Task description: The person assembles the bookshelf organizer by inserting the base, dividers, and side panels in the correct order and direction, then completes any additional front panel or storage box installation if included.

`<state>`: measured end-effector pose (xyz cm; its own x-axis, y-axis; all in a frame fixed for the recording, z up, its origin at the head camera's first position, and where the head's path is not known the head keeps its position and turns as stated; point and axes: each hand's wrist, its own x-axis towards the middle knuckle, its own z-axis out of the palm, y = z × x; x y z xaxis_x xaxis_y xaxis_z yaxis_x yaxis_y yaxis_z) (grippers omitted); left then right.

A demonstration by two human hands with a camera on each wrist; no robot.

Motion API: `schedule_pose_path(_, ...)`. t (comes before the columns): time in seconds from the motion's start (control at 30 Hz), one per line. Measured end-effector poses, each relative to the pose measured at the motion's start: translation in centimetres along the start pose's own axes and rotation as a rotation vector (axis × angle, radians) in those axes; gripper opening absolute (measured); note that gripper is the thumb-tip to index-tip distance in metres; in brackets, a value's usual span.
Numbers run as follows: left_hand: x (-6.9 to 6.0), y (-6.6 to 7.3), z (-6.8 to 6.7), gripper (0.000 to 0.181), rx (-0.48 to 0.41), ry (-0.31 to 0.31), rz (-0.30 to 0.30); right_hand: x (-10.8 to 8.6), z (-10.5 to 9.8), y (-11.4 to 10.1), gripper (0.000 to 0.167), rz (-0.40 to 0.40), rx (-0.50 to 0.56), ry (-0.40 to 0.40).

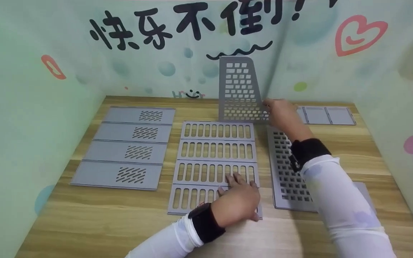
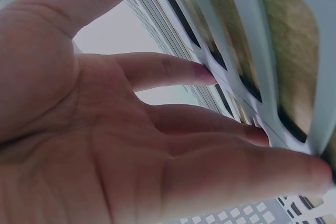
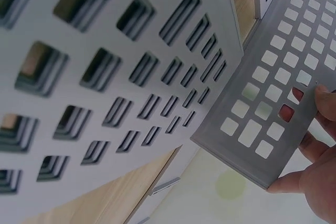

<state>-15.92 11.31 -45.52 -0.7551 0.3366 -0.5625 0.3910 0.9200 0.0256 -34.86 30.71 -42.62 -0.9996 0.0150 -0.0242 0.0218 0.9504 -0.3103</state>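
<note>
My right hand [image 1: 287,116] pinches the lower right edge of a grey perforated side panel [image 1: 222,89], which stands upright with its slanted side to the right. In the right wrist view, thumb and fingers hold that panel [image 3: 210,129] by its edge. A pile of matching perforated panels [image 1: 276,179] lies flat below the right forearm, partly hidden by it. My left hand [image 1: 240,199] rests with spread fingers on the nearest of the grey slotted panels [image 1: 172,200]. In the left wrist view, extended fingertips touch a slotted panel [image 2: 270,77].
Several grey panels with slanted slits [image 1: 102,150] lie in a column at the left of the wooden table [image 1: 120,215]. Plain grey panels [image 1: 317,115] lie at the back right. Another grey piece [image 1: 366,193] shows beyond the right sleeve. A printed backdrop [image 1: 188,64] encloses the table.
</note>
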Motion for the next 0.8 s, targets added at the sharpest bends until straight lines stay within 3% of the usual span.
schedule_pose_path(0.3, -0.3, -0.3, -0.3, 0.112, -0.044, 0.018, 0.016, 0.3, -0.3, -0.1, 0.054, -0.015, -0.015, -0.034)
schedule_pose_path(0.47, -0.3, -0.2, -0.5, 0.112, -0.019, 0.011, 0.016, 0.4, 0.0, 0.0, 0.044, -0.024, -0.010, 0.006)
schedule_pose_path(0.63, -0.3, -0.2, -0.5, 0.111, 0.003, 0.003, 0.035, 0.4, 0.5, 0.3, 0.046, -0.037, 0.022, 0.046)
schedule_pose_path(0.8, -0.1, -0.3, -0.4, 0.108, -0.024, 0.015, 0.062, 0.2, 0.8, 0.7, 0.039, -0.071, 0.024, 0.090)
